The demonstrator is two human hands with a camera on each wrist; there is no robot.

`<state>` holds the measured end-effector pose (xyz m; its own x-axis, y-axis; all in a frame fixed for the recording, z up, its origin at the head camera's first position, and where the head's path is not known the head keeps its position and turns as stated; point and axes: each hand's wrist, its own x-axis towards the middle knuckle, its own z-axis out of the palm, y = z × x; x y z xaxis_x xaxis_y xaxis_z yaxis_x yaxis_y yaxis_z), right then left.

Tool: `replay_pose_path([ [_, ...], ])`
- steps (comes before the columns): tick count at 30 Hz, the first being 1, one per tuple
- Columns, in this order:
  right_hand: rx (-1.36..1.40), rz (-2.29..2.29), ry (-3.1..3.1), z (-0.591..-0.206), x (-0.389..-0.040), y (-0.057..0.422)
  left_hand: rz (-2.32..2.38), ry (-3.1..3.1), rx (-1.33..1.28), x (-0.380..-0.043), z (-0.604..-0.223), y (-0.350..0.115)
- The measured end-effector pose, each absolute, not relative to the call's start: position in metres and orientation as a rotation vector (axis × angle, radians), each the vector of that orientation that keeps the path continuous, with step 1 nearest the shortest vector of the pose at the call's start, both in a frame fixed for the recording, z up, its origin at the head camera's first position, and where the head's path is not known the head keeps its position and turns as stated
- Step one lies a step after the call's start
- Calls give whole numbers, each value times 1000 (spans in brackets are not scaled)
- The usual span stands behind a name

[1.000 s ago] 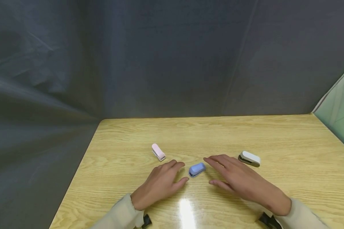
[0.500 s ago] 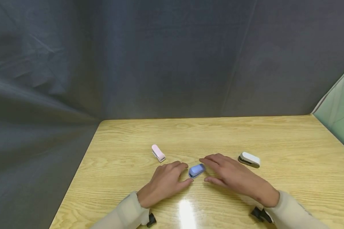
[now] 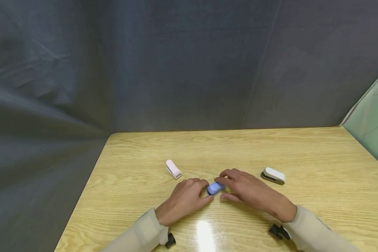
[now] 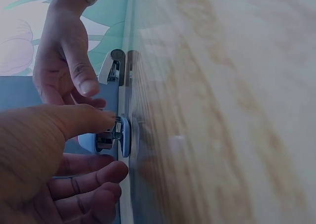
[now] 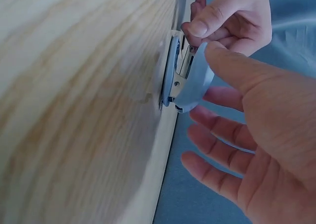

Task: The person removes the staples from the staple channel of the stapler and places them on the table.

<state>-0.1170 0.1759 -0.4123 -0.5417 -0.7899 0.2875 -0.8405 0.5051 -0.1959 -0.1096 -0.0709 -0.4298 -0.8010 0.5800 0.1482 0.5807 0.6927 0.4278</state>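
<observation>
Blue stapler [image 3: 215, 188] sits on the table [image 3: 138, 147] btwn both hands, far end partly hidden by R hand [image 3: 249, 189]; can't make out its front. Long axis slants from L hand [image 3: 187, 196] outward, away from the person, to R fingertips. L thumb & fingers half-curled abt the near end; can't tell if gripping. R fingers spread loose, holding nothing. Pink stapler [image 3: 173, 169] beyond L, white one [image 3: 273, 174] beyond R.

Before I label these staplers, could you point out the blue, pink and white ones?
Blue stapler [image 3: 215, 188]: head view, on its rounded top cover.
Pink stapler [image 3: 173, 168]: head view, on its top arm.
White stapler [image 3: 275, 174]: head view, on its white top cover.
</observation>
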Motion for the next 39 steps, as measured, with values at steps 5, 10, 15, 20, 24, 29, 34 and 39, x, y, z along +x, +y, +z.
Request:
replay_pose_path([
  [5, 1441, 453, -2525, -417, -122, 172, -761, -2914, -972, -111, -431, -71],
  [10, 1421, 412, -2515, -421, -124, 167, -781, -2926, -979, -113, -433, -71],
  [15, 1392, 403, -2533, -423, -126, 162, -767, -2940, -992, -117, -436, -70],
  [20, 1385, 411, -2568, -423, -127, 159, -783, -2953, -995, -120, -437, -70],
  [24, 1374, 451, -2628, -422, -128, 157, -765, -2953, -992, -121, -435, -69],
  [29, 1355, 526, -2684, -421, -129, 157, -728, -2964, -989, -122, -433, -68],
  [34, 1319, 658, -2747, -418, -130, 158, -705, -2951, -1002, -124, -432, -68],
  [39, 1285, 683, -2764, -418, -128, 160, -732, -2928, -1022, -127, -431, -68],
])
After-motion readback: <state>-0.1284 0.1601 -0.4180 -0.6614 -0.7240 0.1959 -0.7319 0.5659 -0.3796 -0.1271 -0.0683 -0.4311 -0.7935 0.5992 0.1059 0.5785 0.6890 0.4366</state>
